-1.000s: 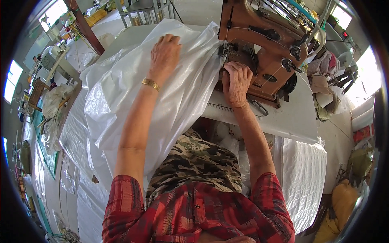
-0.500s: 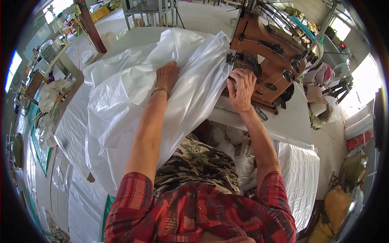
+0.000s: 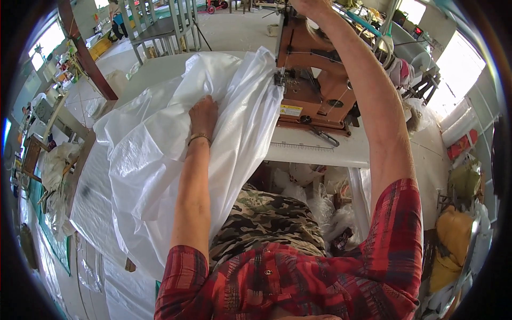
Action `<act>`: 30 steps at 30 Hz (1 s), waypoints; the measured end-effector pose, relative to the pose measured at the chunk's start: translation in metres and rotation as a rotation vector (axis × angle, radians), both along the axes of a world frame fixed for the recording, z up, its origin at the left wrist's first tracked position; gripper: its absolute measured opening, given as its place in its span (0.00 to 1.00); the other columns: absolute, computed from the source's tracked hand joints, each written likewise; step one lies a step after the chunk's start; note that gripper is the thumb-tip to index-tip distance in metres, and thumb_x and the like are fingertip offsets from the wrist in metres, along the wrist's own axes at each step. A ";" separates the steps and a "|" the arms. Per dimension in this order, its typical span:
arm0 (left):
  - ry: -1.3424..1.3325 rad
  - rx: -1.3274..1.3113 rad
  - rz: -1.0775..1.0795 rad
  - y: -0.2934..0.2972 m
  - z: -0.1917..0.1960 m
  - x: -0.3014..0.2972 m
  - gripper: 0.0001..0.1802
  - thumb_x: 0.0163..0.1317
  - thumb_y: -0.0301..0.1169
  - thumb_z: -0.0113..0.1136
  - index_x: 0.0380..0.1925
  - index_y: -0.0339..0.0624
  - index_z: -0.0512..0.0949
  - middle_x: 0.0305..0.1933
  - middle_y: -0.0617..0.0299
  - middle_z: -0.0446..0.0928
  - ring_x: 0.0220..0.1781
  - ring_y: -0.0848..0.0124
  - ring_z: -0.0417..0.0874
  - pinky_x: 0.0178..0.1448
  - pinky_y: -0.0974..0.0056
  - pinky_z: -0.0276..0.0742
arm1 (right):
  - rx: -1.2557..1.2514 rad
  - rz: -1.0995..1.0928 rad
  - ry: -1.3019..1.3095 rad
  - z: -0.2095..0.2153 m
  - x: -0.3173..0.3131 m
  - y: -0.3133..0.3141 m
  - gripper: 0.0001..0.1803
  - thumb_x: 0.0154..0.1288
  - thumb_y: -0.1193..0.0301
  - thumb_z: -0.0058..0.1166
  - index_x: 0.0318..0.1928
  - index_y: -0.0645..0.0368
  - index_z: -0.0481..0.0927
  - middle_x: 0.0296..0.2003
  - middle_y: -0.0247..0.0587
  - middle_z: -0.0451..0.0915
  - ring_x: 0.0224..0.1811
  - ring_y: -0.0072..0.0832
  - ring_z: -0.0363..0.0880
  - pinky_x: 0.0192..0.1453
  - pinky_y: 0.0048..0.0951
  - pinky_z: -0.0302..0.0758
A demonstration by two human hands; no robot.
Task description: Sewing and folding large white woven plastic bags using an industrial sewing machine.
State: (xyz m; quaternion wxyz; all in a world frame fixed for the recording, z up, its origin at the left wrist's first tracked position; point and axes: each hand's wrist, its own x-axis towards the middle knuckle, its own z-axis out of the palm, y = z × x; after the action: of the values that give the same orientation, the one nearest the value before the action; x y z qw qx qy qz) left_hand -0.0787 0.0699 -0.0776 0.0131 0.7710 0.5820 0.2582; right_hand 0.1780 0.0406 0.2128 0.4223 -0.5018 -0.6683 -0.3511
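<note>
A large white woven plastic sheet (image 3: 154, 138) lies bunched over the table, its gathered right edge reaching the sewing machine. On its upper middle rests my left hand (image 3: 204, 118), a bracelet at the wrist, fingers curled into the folds. The brown sewing machine (image 3: 320, 104) stands to the right, the sheet's edge by its needle end. My right hand (image 3: 312, 6) is raised over the machine's top, at the upper border of the picture. Its fingers are mostly cut off, so what it touches is hidden.
A ruler scale (image 3: 301, 146) runs along the table's front edge. Crumpled clear plastic (image 3: 341, 218) lies below the table. Beyond the table are a grey metal chair (image 3: 160, 29) and a dark red post (image 3: 85, 53). Yellow sacks (image 3: 453, 234) lie at the right.
My right hand has risen from beside the needle end to the machine's top. My left hand stays on the sheet. The whole view has shifted slightly.
</note>
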 end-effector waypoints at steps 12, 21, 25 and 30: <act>-0.109 0.092 -0.065 -0.002 -0.005 -0.005 0.10 0.62 0.26 0.46 0.34 0.37 0.77 0.38 0.45 0.81 0.44 0.49 0.83 0.49 0.48 0.76 | -0.524 -0.412 -0.066 0.010 0.031 0.069 0.27 0.57 0.51 0.50 0.45 0.62 0.83 0.48 0.59 0.80 0.53 0.52 0.79 0.56 0.50 0.74; -0.141 -0.066 -0.037 -0.005 -0.001 -0.010 0.13 0.64 0.33 0.48 0.38 0.36 0.76 0.45 0.45 0.79 0.53 0.50 0.78 0.58 0.48 0.69 | -0.424 -0.389 0.021 0.004 0.015 0.045 0.25 0.60 0.53 0.45 0.40 0.62 0.81 0.42 0.61 0.81 0.47 0.57 0.79 0.50 0.52 0.73; -0.149 -0.046 -0.043 -0.005 -0.004 -0.010 0.13 0.63 0.35 0.48 0.38 0.37 0.76 0.44 0.45 0.79 0.52 0.50 0.79 0.57 0.48 0.71 | -0.364 -0.264 0.046 -0.001 0.016 0.027 0.25 0.62 0.52 0.43 0.37 0.63 0.80 0.39 0.59 0.81 0.45 0.59 0.78 0.47 0.55 0.72; -0.090 0.169 -0.077 0.006 -0.014 -0.005 0.08 0.60 0.28 0.49 0.31 0.38 0.77 0.34 0.47 0.81 0.40 0.50 0.83 0.46 0.49 0.77 | -0.103 -0.157 -0.111 -0.010 0.041 0.026 0.23 0.65 0.50 0.48 0.33 0.59 0.81 0.29 0.51 0.82 0.37 0.51 0.81 0.40 0.47 0.73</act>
State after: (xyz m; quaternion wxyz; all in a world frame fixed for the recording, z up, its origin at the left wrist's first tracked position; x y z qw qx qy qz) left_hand -0.0839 0.0762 -0.0912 -0.0161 0.7786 0.5271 0.3402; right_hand 0.2191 0.0665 0.2030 0.3295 -0.5533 -0.6665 -0.3755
